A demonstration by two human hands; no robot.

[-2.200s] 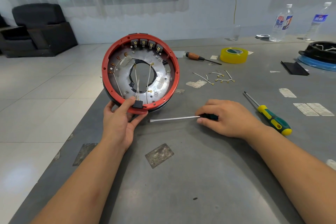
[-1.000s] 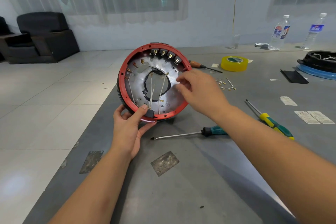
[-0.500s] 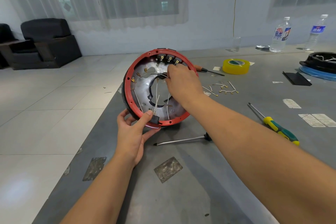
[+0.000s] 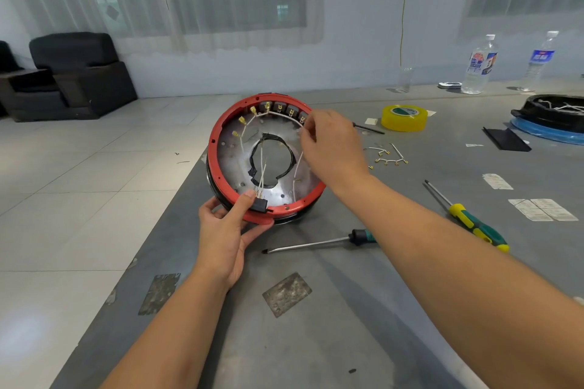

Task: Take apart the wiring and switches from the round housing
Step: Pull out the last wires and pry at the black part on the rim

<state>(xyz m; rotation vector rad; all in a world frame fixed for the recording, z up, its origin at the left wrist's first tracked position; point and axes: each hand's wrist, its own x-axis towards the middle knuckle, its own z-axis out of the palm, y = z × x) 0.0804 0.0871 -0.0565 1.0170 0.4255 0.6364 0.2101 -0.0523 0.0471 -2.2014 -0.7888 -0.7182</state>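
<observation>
The round housing has a red rim and a silver inner plate with a central hole, and it stands tilted on the table's left edge. My left hand grips its lower rim, thumb beside a small black connector. Several grey switches line the upper inner rim. White wires with brass terminals arc across the plate. My right hand pinches one white wire at the upper right of the rim, pulling it taut along the switches.
A long screwdriver lies just below the housing. A yellow-green screwdriver lies to the right. Loose removed wires, a yellow tape roll, another screwdriver tip, a second black housing and two bottles sit further back.
My right hand let go of the long screwdriver, reached into the housing and took a white wire, drawing it up and right. The housing has tilted back slightly.
</observation>
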